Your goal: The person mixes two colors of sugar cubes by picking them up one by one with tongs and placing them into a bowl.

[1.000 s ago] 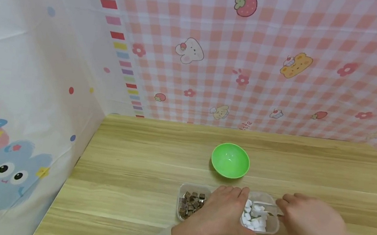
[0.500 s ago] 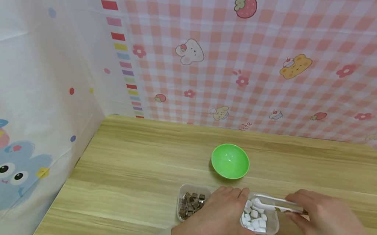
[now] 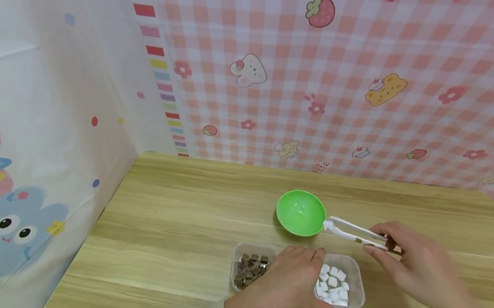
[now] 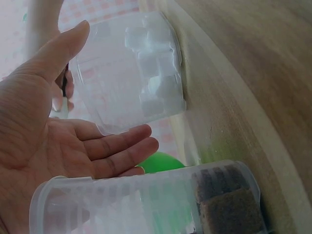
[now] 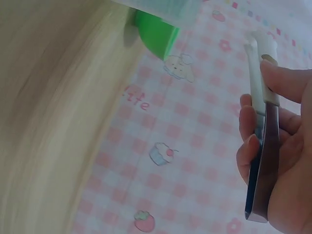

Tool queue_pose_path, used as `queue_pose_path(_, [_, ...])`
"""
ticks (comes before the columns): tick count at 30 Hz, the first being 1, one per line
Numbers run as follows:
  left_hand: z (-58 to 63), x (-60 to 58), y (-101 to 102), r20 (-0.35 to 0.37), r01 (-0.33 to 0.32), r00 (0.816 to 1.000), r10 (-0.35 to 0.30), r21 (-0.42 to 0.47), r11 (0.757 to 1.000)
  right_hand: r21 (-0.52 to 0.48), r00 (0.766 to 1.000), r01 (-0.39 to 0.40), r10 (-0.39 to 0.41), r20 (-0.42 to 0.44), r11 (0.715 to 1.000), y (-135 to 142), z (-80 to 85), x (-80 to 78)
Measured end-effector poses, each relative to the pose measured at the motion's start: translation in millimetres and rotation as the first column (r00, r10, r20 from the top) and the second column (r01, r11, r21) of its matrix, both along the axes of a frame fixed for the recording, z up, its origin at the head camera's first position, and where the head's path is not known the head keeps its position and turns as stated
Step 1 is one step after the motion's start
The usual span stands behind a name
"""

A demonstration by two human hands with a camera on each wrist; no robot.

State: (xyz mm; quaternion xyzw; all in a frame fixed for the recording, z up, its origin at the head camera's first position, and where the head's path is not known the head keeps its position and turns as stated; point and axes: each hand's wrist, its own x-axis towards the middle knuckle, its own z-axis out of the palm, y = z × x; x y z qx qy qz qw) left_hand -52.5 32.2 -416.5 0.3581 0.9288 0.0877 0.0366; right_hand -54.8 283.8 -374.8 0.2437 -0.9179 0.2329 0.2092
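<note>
- Head view: soft, even, moderate light; the white curtain (image 3: 60, 86) on the left falls into grey shade.
- Small glare spots inside the green bowl (image 3: 300, 221); a faint soft-edged shadow beneath it on the wooden table (image 3: 182, 207).
- Left wrist view: hazy, gingham cloth (image 4: 105, 7) bleached pale; white cubes (image 4: 158, 87) blurred.
- Right wrist view: low contrast, washed-out; tips of the tongs (image 5: 271, 141) soft.

Around green bowl (image 3: 300, 215), tongs (image 3: 355, 239) are blocking 3 o'clock; left hand (image 3: 291, 278) is plugging 6, gripping white-cube tub (image 3: 357, 283) beside brown-cube tub (image 3: 261, 248); checked cloth (image 3: 272, 107) is closing 12; bare tabletop (image 3: 189, 217) is leaving passage at 9.
</note>
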Motion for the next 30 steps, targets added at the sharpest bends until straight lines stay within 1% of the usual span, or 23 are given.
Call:
queue_pose_path(3, [-0.6,0.0,0,0.010,-0.003,1.000,0.003,0.008,1.000,-0.002,1.000,0.029,-0.029,0.004,1.000,-6,-3.2,-9.2])
queue_pose_path(6, [-1.2,-0.3,0,0.001,0.004,1.000,-0.004,0.017,1.000,0.003,0.999,0.037,-0.037,-0.006,0.999,-10,-9.6,-18.7])
queue_pose_path(11, [-1.4,-0.7,0,-0.006,0.012,1.000,-0.012,0.018,1.000,0.009,1.000,0.021,-0.021,0.004,1.000,-15,-22.3,-32.0])
queue_pose_path(17, [-1.6,-0.2,0,0.006,0.004,1.000,-0.004,0.003,1.000,0.019,0.997,0.017,-0.019,0.072,1.000,-18,-37.1,-39.6])
queue_pose_path(20, [-1.9,0.0,0,0.005,-0.001,1.000,0.001,-0.001,1.000,0.029,0.996,0.024,-0.027,0.085,0.999,-18,-42.1,-40.9])
queue_pose_path(23, [-2.0,-0.2,0,0.003,-0.003,1.000,0.003,-0.001,1.000,0.025,0.995,0.027,-0.029,0.094,0.999,-18,-43.1,-41.3])
queue_pose_path(25, [-2.1,-0.2,0,0.002,-0.002,1.000,0.002,-0.001,1.000,0.020,0.995,0.035,-0.036,0.097,0.999,-17,-40.6,-40.7])
queue_pose_path(30, [-2.3,-0.4,0,0.001,0.000,1.000,0.000,0.002,1.000,-0.003,0.993,0.069,-0.068,0.097,0.998,-11,-27.3,-37.1])
